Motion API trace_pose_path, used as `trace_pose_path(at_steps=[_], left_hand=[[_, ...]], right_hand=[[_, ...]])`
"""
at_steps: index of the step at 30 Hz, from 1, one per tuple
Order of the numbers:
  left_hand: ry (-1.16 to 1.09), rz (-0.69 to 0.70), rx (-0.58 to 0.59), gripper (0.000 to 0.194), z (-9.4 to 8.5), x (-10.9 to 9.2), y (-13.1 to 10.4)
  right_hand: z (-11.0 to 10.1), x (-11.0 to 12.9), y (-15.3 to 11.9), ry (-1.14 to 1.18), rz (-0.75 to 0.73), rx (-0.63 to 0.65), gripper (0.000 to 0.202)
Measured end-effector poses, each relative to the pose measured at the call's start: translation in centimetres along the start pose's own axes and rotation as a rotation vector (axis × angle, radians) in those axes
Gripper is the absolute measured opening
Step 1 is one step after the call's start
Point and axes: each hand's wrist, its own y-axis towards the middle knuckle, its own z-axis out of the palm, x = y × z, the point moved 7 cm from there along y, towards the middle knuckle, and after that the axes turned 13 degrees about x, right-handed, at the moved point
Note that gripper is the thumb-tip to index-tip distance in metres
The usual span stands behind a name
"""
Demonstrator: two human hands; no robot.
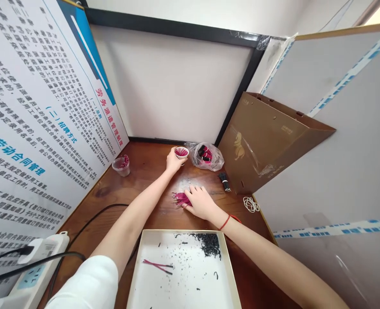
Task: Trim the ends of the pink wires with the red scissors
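Note:
My left hand is wrapped round a small white cup that holds thin magenta wires, near the back of the table. Closer to me, my right hand lies over a bundle of magenta wires, its fingers curled on them and the wire ends showing at the left. A white tray in front holds two crossed magenta pieces with dark ends, a pile of short black pieces and scattered tiny bits.
A clear cup with red pieces stands at the left, a plastic bag of wire bundles at the back. Right are a black bundle, white string loops and a brown paper bag. A power strip and cables lie left.

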Motion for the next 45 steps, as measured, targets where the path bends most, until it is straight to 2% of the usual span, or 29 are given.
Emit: trace_pose_path(at_steps=[6,11,17,22,26,27,29,30,31,32,33,35,36,40,43,45], left_hand=[[0.033,-0.009,0.036,0.063,-2.8,1.6,-5.2],[0.077,-0.022,0.06,0.063,-5.0,2.1,-10.1],[0.107,-0.065,0.032,0.063,-6.7,2.3,-14.6],[0.124,-0.091,0.051,0.071,-6.6,2.5,-16.3],[0.174,-0.026,-0.003,0.092,-7.5,1.0,-18.3],[0.211,0.02,-0.038,0.089,-8.0,0.1,-19.4],[0.301,0.135,-0.074,0.058,-8.7,-1.8,-22.2],[0.333,0.187,-0.007,0.037,-8.3,-2.5,-23.6],[0.362,0.211,0.153,0.02,-7.2,-2.8,-25.1],[0.398,0.208,0.373,0.013,-5.5,-2.6,-26.6],[0.45,0.166,0.561,0.011,-3.9,-2.0,-28.1],[0.578,0.011,0.792,0.014,-1.6,0.0,-30.3],[0.603,-0.059,0.847,0.016,-0.8,0.9,-30.9],[0.581,-0.103,0.88,0.011,0.9,2.0,-30.4],[0.53,-0.102,0.889,0.016,0.8,1.8,-29.8],[0.482,-0.091,0.878,0.013,0.5,1.5,-29.6]], right_hand=[[-0.4,-0.2,-0.7,0.04,0.072,0.019,0.048],[-0.5,-0.7,-0.3,0.095,0.06,-0.004,0.053],[0.2,-0.9,0.0,0.172,0.016,-0.031,0.037],[0.7,-0.6,0.1,0.267,-0.087,-0.039,0.025],[0.0,-0.8,-0.2,0.362,-0.123,-0.064,0.032],[-0.5,-1.0,-0.5,0.388,-0.12,-0.08,0.033],[-1.8,-1.7,-1.8,0.441,-0.09,-0.135,0.032],[-2.4,-2.1,-2.7,0.466,-0.064,-0.167,0.032],[-3.0,-2.7,-3.9,0.489,-0.03,-0.198,0.032],[-3.3,-3.4,-5.1,0.507,0.015,-0.224,0.032],[-3.3,-4.1,-6.5,0.518,0.074,-0.245,0.029],[-2.4,-5.6,-9.3,0.519,0.236,-0.268,0.02],[-1.5,-6.2,-10.6,0.515,0.324,-0.265,0.016],[3.5,-7.1,-13.4,0.516,0.558,-0.216,0.016],[5.7,-6.9,-13.8,0.536,0.601,-0.236,0.014],[6.2,-6.7,-13.9,0.566,0.587,-0.249,0.012]])
